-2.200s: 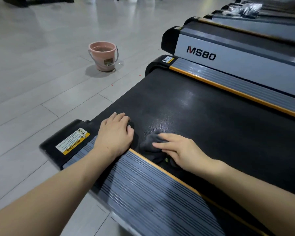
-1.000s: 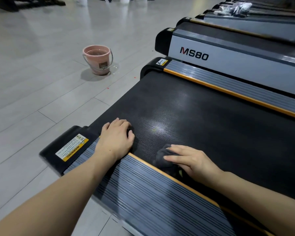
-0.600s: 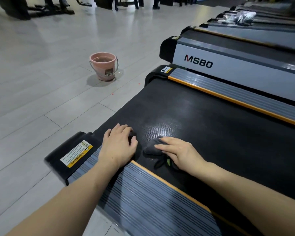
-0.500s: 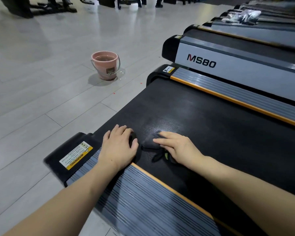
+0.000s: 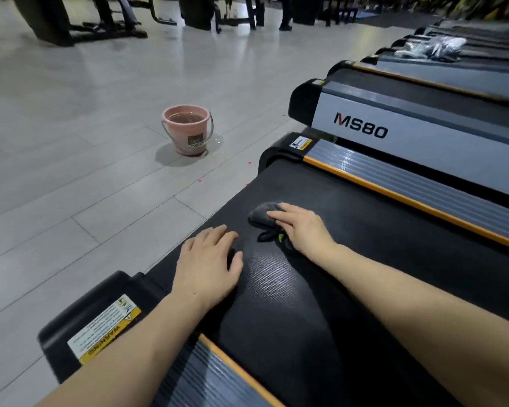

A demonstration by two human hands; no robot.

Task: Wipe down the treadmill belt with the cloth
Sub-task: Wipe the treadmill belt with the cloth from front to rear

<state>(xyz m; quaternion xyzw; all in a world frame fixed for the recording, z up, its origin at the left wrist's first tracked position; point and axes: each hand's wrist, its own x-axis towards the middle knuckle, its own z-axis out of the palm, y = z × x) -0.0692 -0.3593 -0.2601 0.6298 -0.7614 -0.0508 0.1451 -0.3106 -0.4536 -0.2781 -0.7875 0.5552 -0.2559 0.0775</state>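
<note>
Two bare hands of yours lie on the black treadmill belt (image 5: pixel 365 259), close to its rear end. Your right hand (image 5: pixel 301 227) presses flat on the dark grey cloth (image 5: pixel 262 214), fingers straight and laid over its near part, so the cloth sits bunched on the belt under and just ahead of your fingertips, about midway across the belt's width. A small dark strap with a bit of green shows beside the heel of that hand. Your left hand (image 5: pixel 207 267) rests palm down on the belt near its left edge, fingers relaxed and spread, holding nothing; it lies near the cloth but apart from it. Behind your left forearm the grey ribbed side rail (image 5: pixel 206 374) with its orange strip runs toward you, and a yellow warning label (image 5: pixel 105 330) sits on the black end cap. On the tiled floor (image 5: pixel 71 171) to the left stands a pink bucket (image 5: pixel 187 133) holding water, well apart from the treadmill. To the right stands a neighbouring treadmill marked MS80 (image 5: pixel 360 127).
</note>
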